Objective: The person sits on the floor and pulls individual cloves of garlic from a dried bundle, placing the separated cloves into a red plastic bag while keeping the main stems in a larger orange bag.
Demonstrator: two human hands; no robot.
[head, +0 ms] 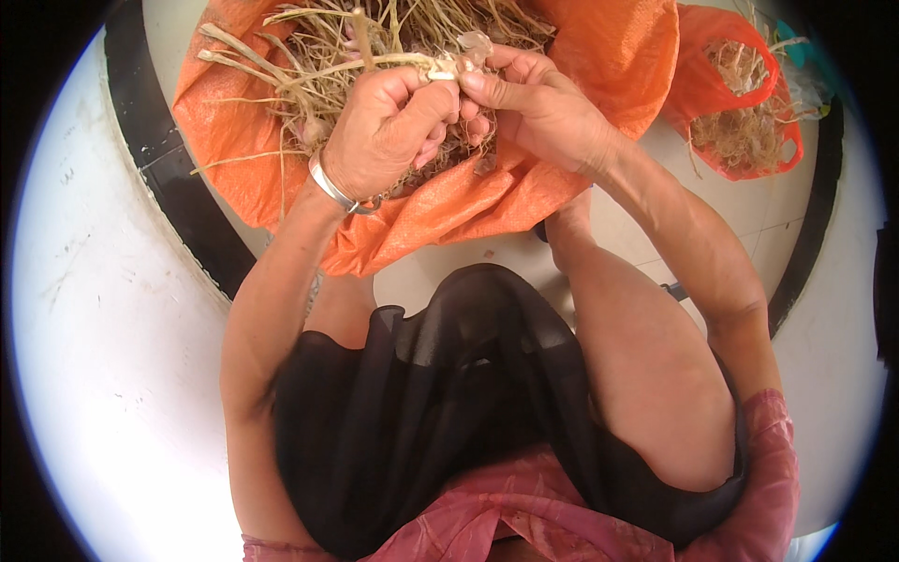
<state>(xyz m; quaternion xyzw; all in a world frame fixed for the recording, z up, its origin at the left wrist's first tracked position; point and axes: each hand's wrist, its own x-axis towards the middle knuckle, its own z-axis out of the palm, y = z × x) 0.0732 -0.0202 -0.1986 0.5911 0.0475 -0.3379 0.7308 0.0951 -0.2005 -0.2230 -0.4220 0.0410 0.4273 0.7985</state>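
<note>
Between both hands is a garlic bulb (444, 68), its long dry stalk reaching out to the left. My left hand (400, 123) grips the bulb's left side, with a metal bangle (330, 184) at the wrist. On the bulb's right side, my right hand (530, 98) pinches it between thumb and fingers. Loose papery skin (476, 45) stands up by the right fingertips. Below the hands lies an orange woven sack (449, 211), rolled open, holding many dried garlic stalks (309, 63) with roots. The fingers partly hide the bulb.
A red plastic bag (692, 77) with dry roots and stalk scraps (737, 133) stands on the tiled floor (632, 204) at the upper right. White walls with black skirting (186, 204) rise on both sides. My legs and black skirt (484, 393) are below the sack.
</note>
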